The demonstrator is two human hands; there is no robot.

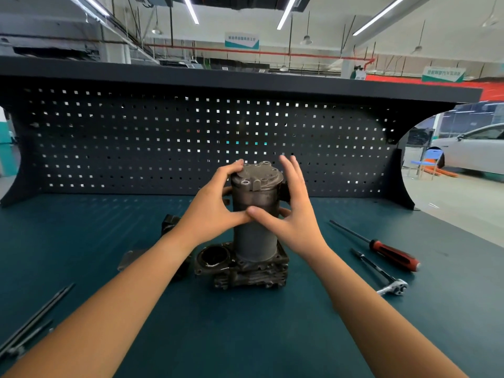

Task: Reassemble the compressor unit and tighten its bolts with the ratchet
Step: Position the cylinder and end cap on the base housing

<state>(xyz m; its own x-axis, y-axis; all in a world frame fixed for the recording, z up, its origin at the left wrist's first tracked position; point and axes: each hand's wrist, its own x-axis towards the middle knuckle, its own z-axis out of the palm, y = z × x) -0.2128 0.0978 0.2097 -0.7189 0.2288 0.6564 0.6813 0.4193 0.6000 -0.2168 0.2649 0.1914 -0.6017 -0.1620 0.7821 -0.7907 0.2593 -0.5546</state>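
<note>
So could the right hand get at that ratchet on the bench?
Probably yes. The right hand is open at the compressor, and the ratchet lies uncovered on that side of the bench; the screwdriver lies beside it, apart.

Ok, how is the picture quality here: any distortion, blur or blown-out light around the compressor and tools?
Head view: wide-angle bending bows the shelf and pegboard; compressor fairly sharp; screwdriver and ratchet slightly smeared, rods at lower left blurrier; ceiling lights blown out; bench evenly lit.
</note>
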